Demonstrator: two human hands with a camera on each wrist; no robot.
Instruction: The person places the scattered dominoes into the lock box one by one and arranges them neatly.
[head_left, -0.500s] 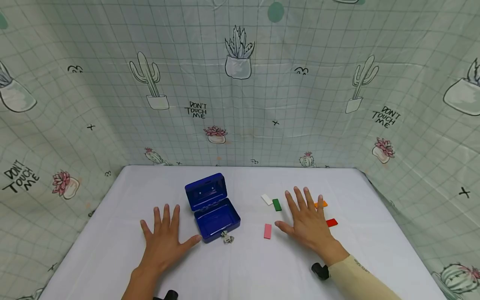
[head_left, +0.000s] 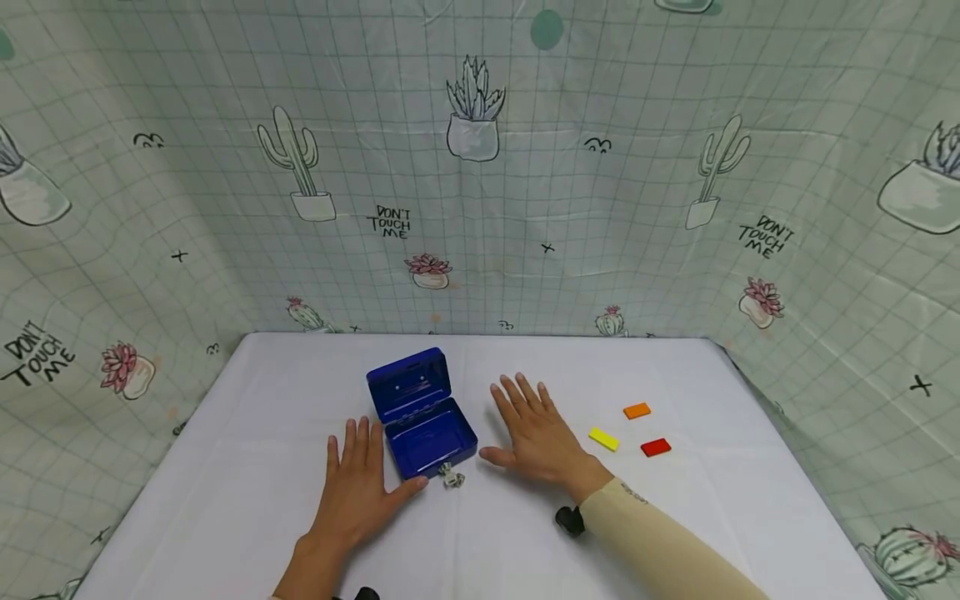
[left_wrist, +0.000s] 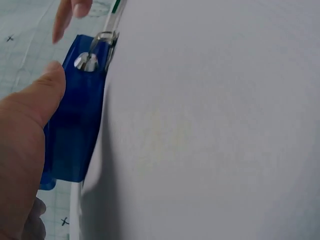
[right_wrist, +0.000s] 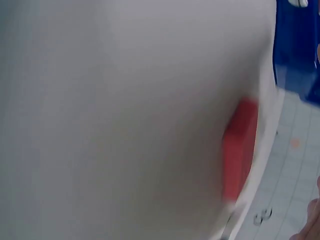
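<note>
A blue metal cash box (head_left: pixel 431 437) stands with its lid raised, its inside bare. Keys (head_left: pixel 452 476) hang at its front lock. My left hand (head_left: pixel 356 492) is spread at the box's left, fingers straight, thumb by the front corner; whether it touches cannot be told. To the right of the box, my right hand (head_left: pixel 536 437) hovers palm down with straight fingers, holding nothing visible. Under it, the right wrist view shows a pinkish-red block (right_wrist: pixel 241 150). In the left wrist view the box's lock (left_wrist: pixel 86 62) and a sliver of green block (left_wrist: pixel 116 6) appear.
On the white table (head_left: pixel 480 558), an orange block (head_left: pixel 637 411), a yellow block (head_left: pixel 603 439) and a red block (head_left: pixel 656 447) lie right of my right hand. A patterned cloth (head_left: pixel 480 200) hangs behind and along both sides.
My right hand has moved left towards the box, uncovering the yellow block and covering the white, green and pink ones. My left hand has shifted slightly right. The box stays in place.
</note>
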